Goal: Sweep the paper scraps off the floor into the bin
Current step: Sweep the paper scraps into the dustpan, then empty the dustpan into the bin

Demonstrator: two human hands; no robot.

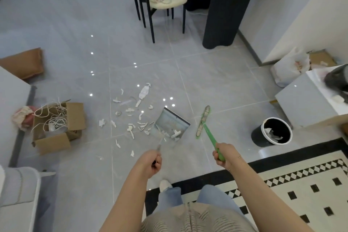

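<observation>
Outfit check from above

Bare forearms, no sleeves showing. Beige ribbed knit top (195,218), light blue wide-leg jeans (169,199), one white shoe (165,184) poking out. Thin bracelet (239,156) too.

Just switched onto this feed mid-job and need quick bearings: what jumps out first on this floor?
The white paper scraps strewn over the grey tiles at centre catch the eye first, with the dustpan at their right edge already holding a few. The left hand grips the dustpan's handle, and the right hand holds a green broom just right of the pan. A black bin with paper inside stands further right.
</observation>
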